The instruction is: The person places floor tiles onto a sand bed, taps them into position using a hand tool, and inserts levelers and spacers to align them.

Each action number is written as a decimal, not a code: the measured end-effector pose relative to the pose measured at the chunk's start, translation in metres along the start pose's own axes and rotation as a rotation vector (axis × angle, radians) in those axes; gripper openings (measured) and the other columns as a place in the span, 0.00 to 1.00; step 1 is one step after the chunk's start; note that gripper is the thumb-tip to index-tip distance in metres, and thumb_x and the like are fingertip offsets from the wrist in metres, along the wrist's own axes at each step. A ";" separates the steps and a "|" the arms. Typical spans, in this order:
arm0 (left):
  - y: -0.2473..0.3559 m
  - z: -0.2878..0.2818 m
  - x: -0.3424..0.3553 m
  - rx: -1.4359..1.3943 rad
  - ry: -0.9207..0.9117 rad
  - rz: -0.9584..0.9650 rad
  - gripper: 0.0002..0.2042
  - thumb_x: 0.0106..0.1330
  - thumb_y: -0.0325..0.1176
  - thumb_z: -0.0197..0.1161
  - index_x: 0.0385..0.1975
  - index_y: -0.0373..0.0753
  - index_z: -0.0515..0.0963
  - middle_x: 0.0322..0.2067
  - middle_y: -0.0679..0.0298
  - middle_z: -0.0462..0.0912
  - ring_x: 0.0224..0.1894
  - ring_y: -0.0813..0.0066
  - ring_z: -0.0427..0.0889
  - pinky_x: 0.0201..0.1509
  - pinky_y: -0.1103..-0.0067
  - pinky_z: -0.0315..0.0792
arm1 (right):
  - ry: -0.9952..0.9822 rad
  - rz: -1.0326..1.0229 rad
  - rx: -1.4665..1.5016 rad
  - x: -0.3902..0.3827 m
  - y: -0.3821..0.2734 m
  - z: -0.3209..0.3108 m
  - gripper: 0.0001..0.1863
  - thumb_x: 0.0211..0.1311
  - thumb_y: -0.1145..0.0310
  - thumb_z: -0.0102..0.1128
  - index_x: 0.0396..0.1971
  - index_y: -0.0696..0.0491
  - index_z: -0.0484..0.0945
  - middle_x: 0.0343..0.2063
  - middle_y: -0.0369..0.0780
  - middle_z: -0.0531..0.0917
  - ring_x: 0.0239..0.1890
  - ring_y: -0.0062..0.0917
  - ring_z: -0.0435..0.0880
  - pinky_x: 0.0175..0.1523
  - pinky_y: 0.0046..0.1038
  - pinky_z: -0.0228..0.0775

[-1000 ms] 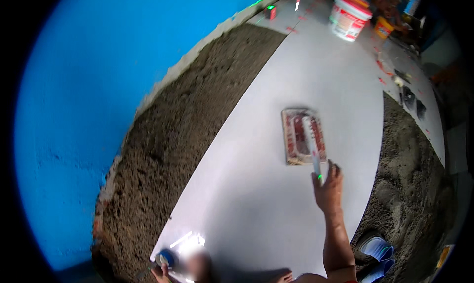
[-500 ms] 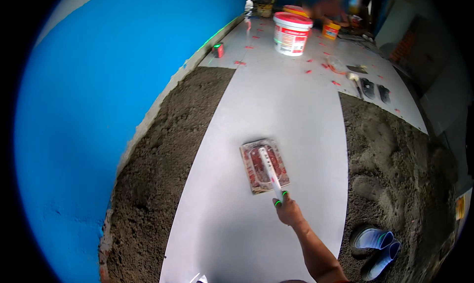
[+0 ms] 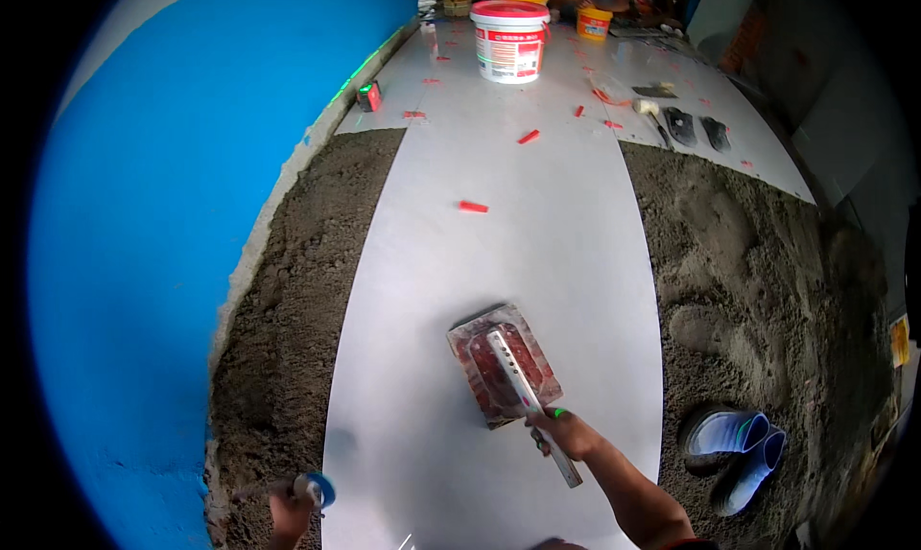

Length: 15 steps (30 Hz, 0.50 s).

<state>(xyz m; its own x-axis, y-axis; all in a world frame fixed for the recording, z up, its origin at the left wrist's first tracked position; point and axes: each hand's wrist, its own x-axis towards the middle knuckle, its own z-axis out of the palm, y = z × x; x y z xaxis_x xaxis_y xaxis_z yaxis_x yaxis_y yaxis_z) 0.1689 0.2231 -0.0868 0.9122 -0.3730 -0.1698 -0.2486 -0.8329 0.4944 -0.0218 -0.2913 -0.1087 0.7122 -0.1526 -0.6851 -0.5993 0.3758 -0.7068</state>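
My right hand is wrapped round the perforated metal handle of a flat rectangular tamper. Its stained red-and-grey plate is over the large pale floor tile, tilted; I cannot tell whether it touches. At the lower left, above the rough mortar, my left hand is closed round a tool with a round blue-and-white end; blur hides its kind. Two red wedges, a nearer one and a farther one, lie on the tiled surface beyond the tamper.
Rough mortar beds, left and right, flank the tile. A blue wall bounds the left. Farther back are a laser level, a white bucket, a mallet and dark shoes. Blue-white boots stand at right; another person sits far off.
The tamper has come nearer to me and turned slightly. My left hand has entered at the lower left with a tool. Two red wedges now lie nearer on the tiled surface. The view has shifted.
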 end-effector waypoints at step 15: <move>0.274 0.163 0.230 0.026 -0.229 0.186 0.17 0.54 0.32 0.64 0.43 0.32 0.76 0.39 0.47 0.79 0.42 0.49 0.80 0.47 0.63 0.73 | 0.725 -0.348 -0.618 0.015 -0.006 -0.115 0.17 0.68 0.58 0.46 0.40 0.58 0.70 0.27 0.55 0.81 0.30 0.53 0.81 0.35 0.50 0.72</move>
<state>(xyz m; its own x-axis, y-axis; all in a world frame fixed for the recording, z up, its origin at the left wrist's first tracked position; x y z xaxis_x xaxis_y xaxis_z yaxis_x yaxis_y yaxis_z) 0.2574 -0.1573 -0.1294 0.7539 -0.6000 -0.2677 -0.4154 -0.7510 0.5132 -0.0500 -0.4010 -0.1349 0.6128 -0.7589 -0.2205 -0.6317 -0.3028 -0.7136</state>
